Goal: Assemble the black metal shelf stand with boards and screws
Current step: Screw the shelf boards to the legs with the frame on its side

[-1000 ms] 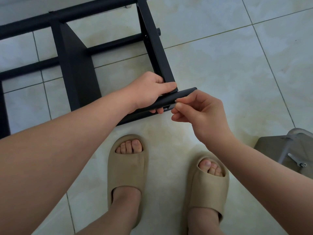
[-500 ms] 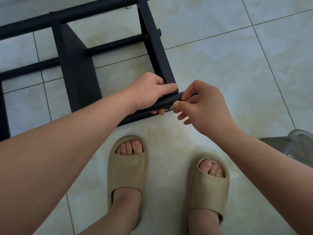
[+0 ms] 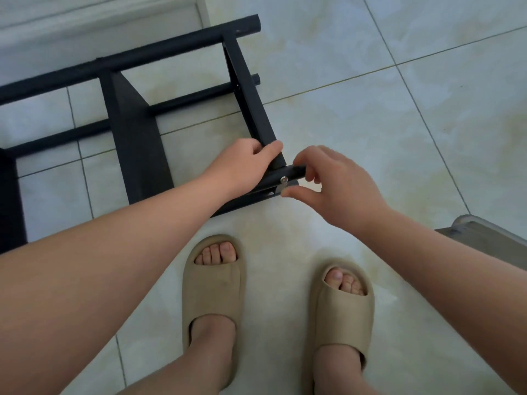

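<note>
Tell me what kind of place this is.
Likely a room in a home: glossy pale floor tiles, a white baseboard along the wall, beige slides on bare feet beside the black metal frame.

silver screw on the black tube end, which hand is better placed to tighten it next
Probably the right. The right hand has thumb and fingers either side of the silver screw, while the left hand grips the corner of the black frame, steadying it.
</note>
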`<state>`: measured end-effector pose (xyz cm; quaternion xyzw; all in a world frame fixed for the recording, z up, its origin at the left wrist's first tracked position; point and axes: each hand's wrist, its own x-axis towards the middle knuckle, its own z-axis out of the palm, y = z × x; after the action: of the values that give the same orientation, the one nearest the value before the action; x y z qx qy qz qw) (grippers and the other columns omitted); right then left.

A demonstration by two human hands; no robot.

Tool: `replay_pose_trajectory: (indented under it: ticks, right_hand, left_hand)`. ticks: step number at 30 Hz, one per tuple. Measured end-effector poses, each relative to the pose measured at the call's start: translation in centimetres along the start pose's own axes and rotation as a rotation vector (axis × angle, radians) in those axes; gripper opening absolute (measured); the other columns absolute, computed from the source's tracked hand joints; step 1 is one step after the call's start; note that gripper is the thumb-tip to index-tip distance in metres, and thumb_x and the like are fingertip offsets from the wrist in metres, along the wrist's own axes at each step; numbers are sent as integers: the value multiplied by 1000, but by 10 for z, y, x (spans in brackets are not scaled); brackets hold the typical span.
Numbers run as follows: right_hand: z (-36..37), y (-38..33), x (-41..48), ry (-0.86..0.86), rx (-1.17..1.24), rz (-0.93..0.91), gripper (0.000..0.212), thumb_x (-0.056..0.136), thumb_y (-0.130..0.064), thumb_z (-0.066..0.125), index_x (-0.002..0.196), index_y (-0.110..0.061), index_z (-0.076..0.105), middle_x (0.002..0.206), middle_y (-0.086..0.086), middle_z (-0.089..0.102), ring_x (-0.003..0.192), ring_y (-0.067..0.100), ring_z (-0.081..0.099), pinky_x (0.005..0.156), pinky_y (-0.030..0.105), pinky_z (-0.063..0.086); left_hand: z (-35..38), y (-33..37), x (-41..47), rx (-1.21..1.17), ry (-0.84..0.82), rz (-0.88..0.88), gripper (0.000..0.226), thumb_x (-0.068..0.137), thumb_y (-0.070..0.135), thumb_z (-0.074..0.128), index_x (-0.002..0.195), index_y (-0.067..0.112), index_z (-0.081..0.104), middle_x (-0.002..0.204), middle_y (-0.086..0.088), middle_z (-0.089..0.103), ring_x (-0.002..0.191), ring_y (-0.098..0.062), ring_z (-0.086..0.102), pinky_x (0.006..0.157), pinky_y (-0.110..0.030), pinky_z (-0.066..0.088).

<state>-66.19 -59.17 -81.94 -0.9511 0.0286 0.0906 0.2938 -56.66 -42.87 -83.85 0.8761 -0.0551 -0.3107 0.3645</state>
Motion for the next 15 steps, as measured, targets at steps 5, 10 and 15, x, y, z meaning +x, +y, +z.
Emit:
replay_pose_trajectory:
  ticks: [5, 10, 15]
  right_hand:
    - [-23, 17, -50, -2, -68, 2, 53, 98, -47, 54, 144, -21, 49, 138, -1, 54, 128, 27, 47, 104, 42, 41]
    - [-54, 53, -113, -43, -286, 140, 67, 100, -55, 38, 160, -31, 21, 168, -6, 16, 155, 25, 8, 121, 42, 14]
    - [-76, 99, -173, -62, -342, 306, 65, 102, -55, 32, 161, -35, 13, 169, -9, 6, 156, 22, -1, 123, 40, 6]
  left_hand:
    - [-1, 25, -25, 273, 264, 64, 34, 99, 51, 43, 114, 22, 54, 118, 3, 57, 111, -23, 52, 86, -37, 41]
    - [21, 75, -54, 536, 210, 398, 37, 100, 45, 46, 127, 20, 52, 137, -3, 49, 129, -28, 39, 101, -41, 36]
    - [64, 120, -73, 685, -148, 517, 42, 101, 46, 43, 136, 22, 46, 144, -1, 43, 130, -26, 40, 102, -42, 39]
